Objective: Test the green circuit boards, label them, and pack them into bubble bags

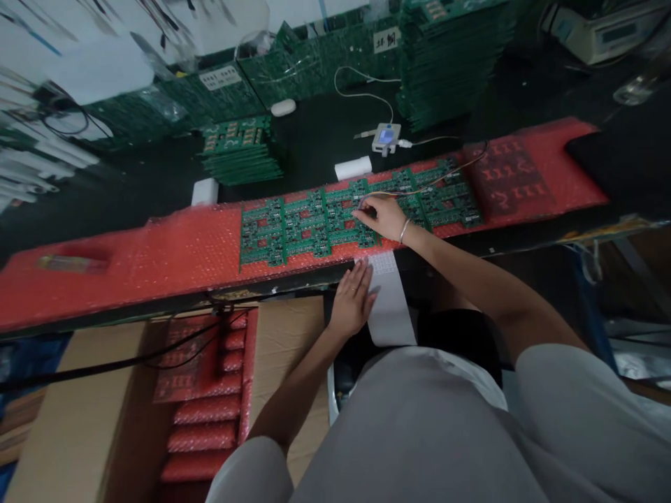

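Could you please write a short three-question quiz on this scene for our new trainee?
1. Which hand is over the green circuit boards: (a) the left hand or (b) the right hand?
2. True or false: the green circuit boards lie on blue cloth.
3. Fill in the blank: a shiny ____ circles the right wrist.

Key:
1. b; the left hand is lower, near a white strip.
2. False; they lie on red bubble wrap.
3. bracelet
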Demonstrator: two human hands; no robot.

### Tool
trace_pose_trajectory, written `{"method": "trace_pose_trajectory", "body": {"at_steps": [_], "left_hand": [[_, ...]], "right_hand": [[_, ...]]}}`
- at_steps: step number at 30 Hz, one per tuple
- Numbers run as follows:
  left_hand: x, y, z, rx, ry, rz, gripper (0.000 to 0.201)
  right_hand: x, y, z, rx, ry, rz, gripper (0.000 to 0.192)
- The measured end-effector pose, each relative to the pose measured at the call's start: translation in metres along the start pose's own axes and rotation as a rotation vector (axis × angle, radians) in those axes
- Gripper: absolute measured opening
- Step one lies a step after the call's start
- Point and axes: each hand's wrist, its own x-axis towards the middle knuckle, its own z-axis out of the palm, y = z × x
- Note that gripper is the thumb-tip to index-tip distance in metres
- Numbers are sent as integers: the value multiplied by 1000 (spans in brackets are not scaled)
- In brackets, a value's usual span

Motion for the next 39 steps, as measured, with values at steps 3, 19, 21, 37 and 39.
{"method": "trace_pose_trajectory", "body": {"at_steps": [3,19,21,37,39], "left_hand": [[3,-11,-4,-102,153,-106,35],[5,-24,-7,-142,174,-110,21],[3,-27,-2,-106,172,-110,21],[8,-26,-5,-193,258,-134,17],[9,-25,-5,-199,285,-111,17]], "right_hand": [[0,0,0,-1,1,15,29],[-2,1,1,22,9,14,31],[-3,1,1,27,1,-2,33],[-4,-2,-1,-46,-90,-74,28],[-4,-2,-1,-66,-91,-83,29]]}}
